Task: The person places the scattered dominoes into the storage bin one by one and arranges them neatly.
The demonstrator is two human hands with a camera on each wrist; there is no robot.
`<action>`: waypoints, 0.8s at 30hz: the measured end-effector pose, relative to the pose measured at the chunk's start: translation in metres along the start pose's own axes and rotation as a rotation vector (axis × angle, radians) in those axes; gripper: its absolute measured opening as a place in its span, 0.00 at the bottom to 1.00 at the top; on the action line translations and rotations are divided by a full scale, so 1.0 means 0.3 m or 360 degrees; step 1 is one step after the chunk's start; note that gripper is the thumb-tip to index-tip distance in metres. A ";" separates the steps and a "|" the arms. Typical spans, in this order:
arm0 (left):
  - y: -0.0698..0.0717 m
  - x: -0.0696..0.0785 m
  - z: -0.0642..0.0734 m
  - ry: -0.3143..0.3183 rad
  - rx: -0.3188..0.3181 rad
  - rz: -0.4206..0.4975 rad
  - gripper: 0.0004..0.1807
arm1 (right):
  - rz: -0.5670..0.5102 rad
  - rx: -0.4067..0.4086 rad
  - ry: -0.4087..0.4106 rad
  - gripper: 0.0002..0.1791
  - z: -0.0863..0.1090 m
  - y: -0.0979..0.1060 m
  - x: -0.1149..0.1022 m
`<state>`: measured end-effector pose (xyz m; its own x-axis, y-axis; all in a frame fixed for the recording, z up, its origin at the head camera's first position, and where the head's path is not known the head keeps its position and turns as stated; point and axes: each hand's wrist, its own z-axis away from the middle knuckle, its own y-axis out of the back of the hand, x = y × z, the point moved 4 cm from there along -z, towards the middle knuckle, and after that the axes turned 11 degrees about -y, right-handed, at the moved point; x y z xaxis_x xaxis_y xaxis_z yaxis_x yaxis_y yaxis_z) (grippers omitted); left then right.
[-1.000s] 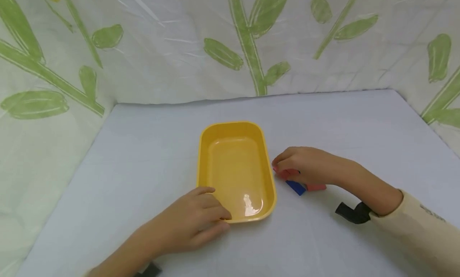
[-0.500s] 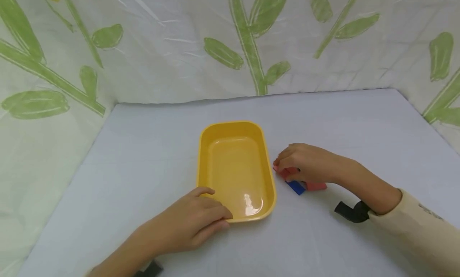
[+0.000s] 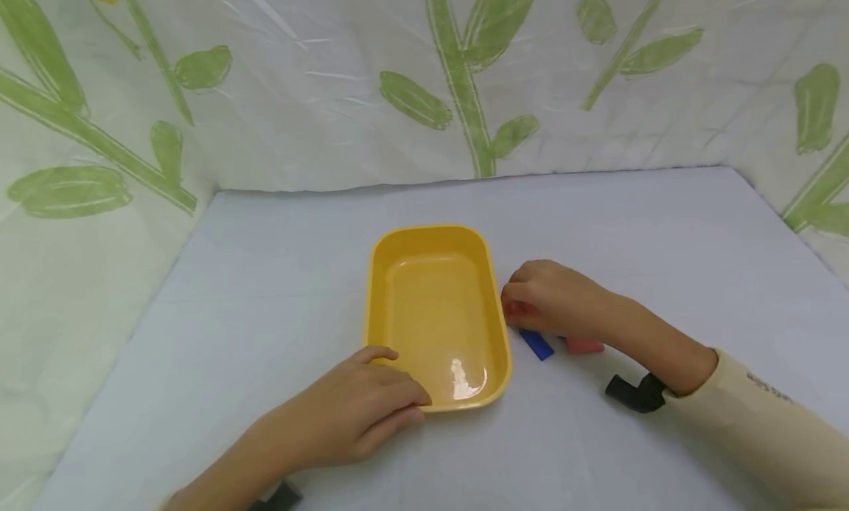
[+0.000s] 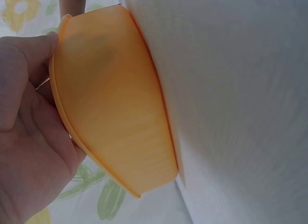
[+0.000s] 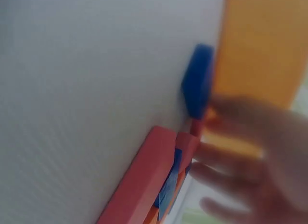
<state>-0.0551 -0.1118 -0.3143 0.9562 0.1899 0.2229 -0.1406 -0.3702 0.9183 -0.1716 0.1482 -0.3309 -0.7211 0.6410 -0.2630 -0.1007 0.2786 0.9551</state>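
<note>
The right hand's bent fingers and thumb are holding a red block, narrowly apart around it; blur is hiding how firmly. That block is sitting between the fingertips, just beside the yellow tray's long wall. A blue block is lying just below the hand, another red block nearer the wrist. The left hand is pinching the yellow tray's near rim, thumb outside, on the white tabletop.

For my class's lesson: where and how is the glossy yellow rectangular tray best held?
Probably by its near rim, pinched from the near side: the open tray sits flat with raised walls, while an oblong blue block crowds its right.
</note>
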 end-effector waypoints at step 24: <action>-0.006 0.027 -0.011 -0.0003 0.0021 -0.0118 0.07 | -0.0162 -0.0012 0.0009 0.10 -0.077 0.164 -0.049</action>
<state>-0.0480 -0.1067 -0.3131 0.9643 0.2155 0.1537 -0.0658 -0.3672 0.9278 -0.1819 0.1361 -0.2770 -0.7110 0.6054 -0.3577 -0.1784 0.3367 0.9246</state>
